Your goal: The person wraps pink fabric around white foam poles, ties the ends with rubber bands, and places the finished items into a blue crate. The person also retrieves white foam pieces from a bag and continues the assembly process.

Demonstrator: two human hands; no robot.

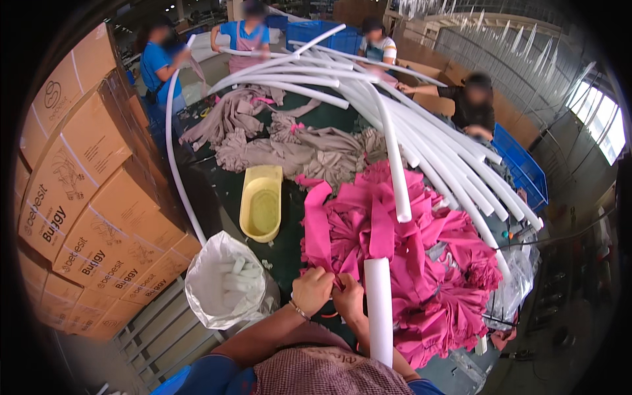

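Just above my apron, my left hand (313,290) is closed on the edge of a pink fabric piece (318,227), a long narrow strip or sleeve. Close beside it, my right hand (347,295) is closed on the same cloth; some of its fingers are hidden. A thick white foam tube (378,303) rises from near my body, passes over my right forearm and ends against the pink fabric. To the right of my hands spreads a large heap of crumpled pink fabric pieces (441,283).
A yellow plastic scoop-shaped tub (262,204) and grey-brown fabric pieces (289,151) lie on the dark table. Long white foam tubes (428,131) stretch across it. At left are a white sack of foam offcuts (224,280) and stacked cartons (99,217). Several people work beyond.
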